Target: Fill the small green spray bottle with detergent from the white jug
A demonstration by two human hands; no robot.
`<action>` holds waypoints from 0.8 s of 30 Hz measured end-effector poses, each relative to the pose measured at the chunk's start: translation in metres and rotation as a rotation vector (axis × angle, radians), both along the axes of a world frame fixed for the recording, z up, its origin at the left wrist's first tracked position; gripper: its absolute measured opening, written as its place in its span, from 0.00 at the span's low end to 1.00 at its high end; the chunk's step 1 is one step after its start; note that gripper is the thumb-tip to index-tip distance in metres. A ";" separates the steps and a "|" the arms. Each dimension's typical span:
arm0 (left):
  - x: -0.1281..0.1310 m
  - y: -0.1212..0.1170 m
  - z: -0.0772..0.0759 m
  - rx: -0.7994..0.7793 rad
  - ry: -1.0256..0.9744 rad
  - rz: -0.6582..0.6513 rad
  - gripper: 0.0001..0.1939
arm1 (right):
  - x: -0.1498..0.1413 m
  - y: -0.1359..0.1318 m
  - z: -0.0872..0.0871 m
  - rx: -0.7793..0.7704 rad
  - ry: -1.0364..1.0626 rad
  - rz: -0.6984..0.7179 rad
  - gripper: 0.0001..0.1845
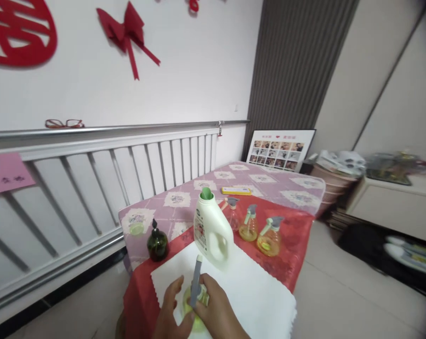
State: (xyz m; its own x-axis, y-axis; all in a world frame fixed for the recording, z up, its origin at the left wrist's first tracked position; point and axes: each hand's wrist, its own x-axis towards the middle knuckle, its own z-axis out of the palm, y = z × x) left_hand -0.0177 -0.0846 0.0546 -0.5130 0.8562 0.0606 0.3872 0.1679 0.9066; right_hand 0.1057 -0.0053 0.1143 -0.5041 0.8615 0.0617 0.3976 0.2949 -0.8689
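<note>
Green spray bottle [195, 306], half-hidden by both hands

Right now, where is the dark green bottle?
In the head view the dark green bottle stands on the table's left side, at the red cloth's edge, left of the white detergent jug.

Apparently yellow-green spray bottle [195, 301], upright

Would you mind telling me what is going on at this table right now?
A person has both hands on a small green spray bottle over a white cloth: the left hand steadies its side, the right hand grips at the grey trigger head. Behind it stand a white detergent jug, a dark green pump bottle and three more spray bottles.
</note>
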 end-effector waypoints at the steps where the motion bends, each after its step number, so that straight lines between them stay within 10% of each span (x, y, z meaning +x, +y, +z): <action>1: 0.001 0.001 0.007 0.030 -0.019 0.022 0.31 | 0.000 -0.002 0.002 -0.013 0.004 -0.009 0.10; 10: 0.029 0.021 0.054 -0.052 -0.015 0.137 0.15 | -0.008 -0.007 0.001 -0.144 0.101 -0.030 0.08; 24: 0.011 0.017 0.036 0.077 0.045 0.052 0.13 | -0.005 -0.021 -0.048 -0.028 0.396 -0.103 0.18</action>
State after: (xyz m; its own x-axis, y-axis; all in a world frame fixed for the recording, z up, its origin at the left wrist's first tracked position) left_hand -0.0072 -0.0674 0.0906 -0.5516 0.8207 0.1488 0.4201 0.1192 0.8996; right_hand 0.1008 -0.0258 0.0662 -0.3569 0.9104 0.2092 0.0571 0.2448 -0.9679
